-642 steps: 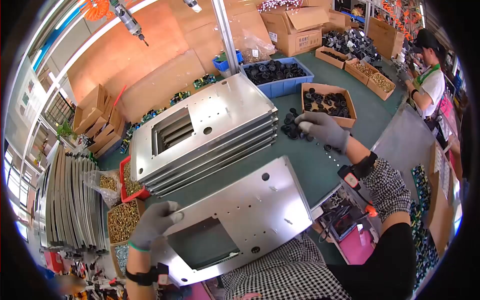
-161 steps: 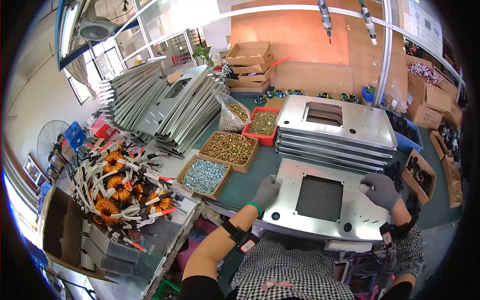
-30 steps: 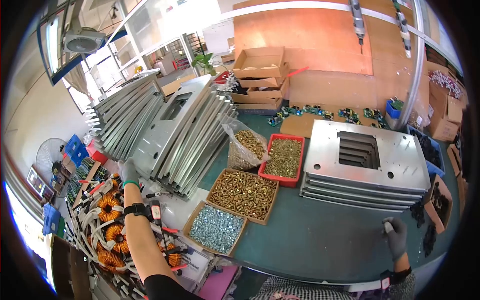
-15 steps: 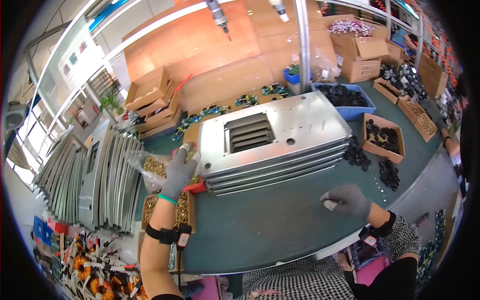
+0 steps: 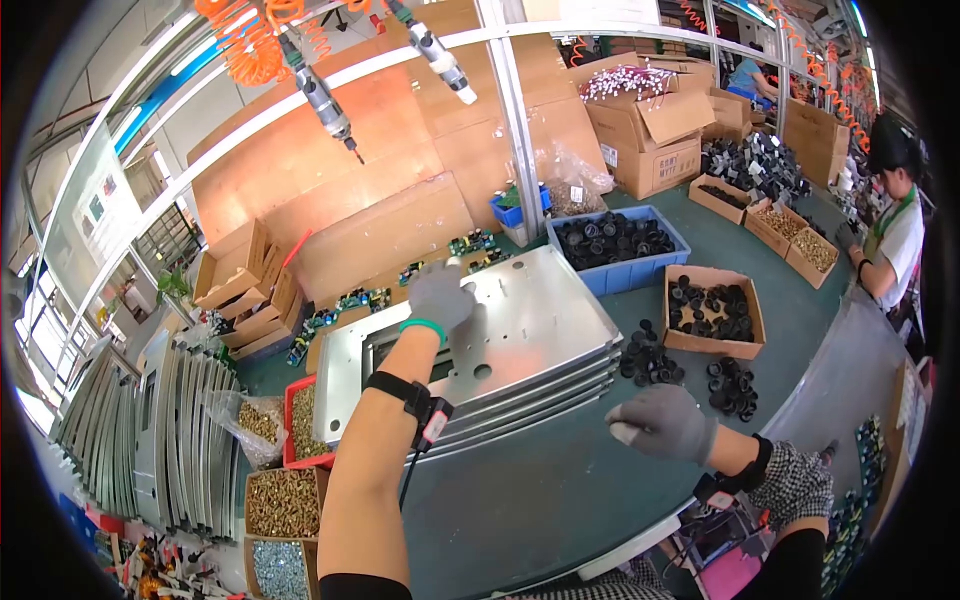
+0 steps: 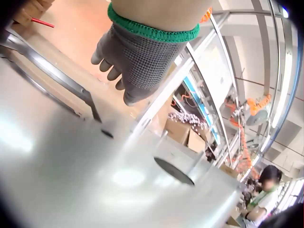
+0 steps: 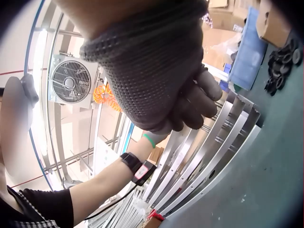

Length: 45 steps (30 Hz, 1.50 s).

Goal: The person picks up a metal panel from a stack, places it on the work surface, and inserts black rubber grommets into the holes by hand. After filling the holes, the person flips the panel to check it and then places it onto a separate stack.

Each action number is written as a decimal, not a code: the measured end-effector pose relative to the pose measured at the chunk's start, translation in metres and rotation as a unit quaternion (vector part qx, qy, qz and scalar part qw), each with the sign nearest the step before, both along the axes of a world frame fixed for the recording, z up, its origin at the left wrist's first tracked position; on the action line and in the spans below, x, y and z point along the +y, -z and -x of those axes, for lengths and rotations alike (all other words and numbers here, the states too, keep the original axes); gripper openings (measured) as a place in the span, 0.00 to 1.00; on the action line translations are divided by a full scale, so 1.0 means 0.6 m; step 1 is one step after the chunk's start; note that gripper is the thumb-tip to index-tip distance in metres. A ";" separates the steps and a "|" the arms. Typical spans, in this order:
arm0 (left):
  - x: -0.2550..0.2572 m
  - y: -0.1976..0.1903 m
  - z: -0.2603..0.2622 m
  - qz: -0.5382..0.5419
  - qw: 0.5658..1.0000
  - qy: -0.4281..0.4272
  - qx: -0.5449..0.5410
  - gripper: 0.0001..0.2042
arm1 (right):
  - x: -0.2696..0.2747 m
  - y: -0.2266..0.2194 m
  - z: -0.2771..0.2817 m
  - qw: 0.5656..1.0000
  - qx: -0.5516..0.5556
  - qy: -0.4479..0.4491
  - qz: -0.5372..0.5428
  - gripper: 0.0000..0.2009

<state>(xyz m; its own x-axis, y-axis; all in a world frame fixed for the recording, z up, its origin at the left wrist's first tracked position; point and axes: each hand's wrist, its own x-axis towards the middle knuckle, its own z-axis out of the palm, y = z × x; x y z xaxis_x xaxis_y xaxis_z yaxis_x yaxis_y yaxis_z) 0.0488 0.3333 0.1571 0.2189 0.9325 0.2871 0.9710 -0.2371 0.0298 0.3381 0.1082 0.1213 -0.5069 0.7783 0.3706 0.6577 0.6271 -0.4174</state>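
A stack of silvery sheet-metal panels (image 5: pixel 545 325), each with a rectangular cutout and round holes, lies on the green tabletop. My gloved left hand (image 5: pixel 442 296) reaches over the top panel near its far edge. Its fingers hang relaxed above the metal in the left wrist view, holding nothing. In front of the stack's right end is my gloved right hand (image 5: pixel 662 424), held over the table with loosely curled fingers. The right wrist view shows these bent fingers (image 7: pixel 194 102) beside the stack's side edges (image 7: pixel 209 156); the palm is hidden.
Loose black round caps (image 5: pixel 650 362) lie right of the stack, near a cardboard tray (image 5: pixel 712 350) and blue bin (image 5: pixel 640 272) of similar ones. At left are upright panels (image 5: pixel 165 440), a red bin (image 5: pixel 292 410) and boxes of brass fasteners (image 5: pixel 283 500). Two screwdrivers (image 5: pixel 322 105) hang overhead.
The panel that lay before me about five seconds ago has left that spot. My left hand has moved rightward from the upright panels to the stack. The head view has swung right.
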 end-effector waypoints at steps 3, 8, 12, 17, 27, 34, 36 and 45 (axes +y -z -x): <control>0.029 -0.010 0.034 0.057 0.995 -0.053 -0.060 0.24 | 0.038 -0.016 -0.024 0.986 0.128 0.107 -0.010 0.12; -0.037 0.001 0.064 -0.025 0.997 0.009 -0.073 0.23 | 0.195 -0.047 -0.016 0.958 0.104 0.252 0.088 0.19; -0.128 -0.039 0.068 -0.052 0.995 0.054 -0.065 0.21 | 0.269 -0.059 0.030 0.958 -0.068 0.250 0.122 0.17; -0.234 -0.141 0.056 -0.213 0.962 0.167 0.025 0.19 | 0.237 -0.107 0.048 0.965 0.067 0.251 0.021 0.12; -0.357 -0.375 -0.030 -0.380 0.807 0.403 0.204 0.20 | -0.025 -0.281 0.151 0.933 0.266 0.093 -0.225 0.10; -0.456 -0.411 0.119 -0.488 0.765 0.229 0.352 0.11 | -0.074 -0.304 0.058 0.897 0.411 -0.039 -0.160 0.19; -0.475 -0.389 0.175 -0.345 0.926 0.029 0.148 0.12 | -0.060 -0.262 0.000 0.902 0.419 0.022 -0.097 0.16; -0.527 0.005 0.298 -0.013 0.814 -0.076 -0.575 0.22 | -0.027 0.031 -0.164 0.919 0.221 0.250 0.208 0.14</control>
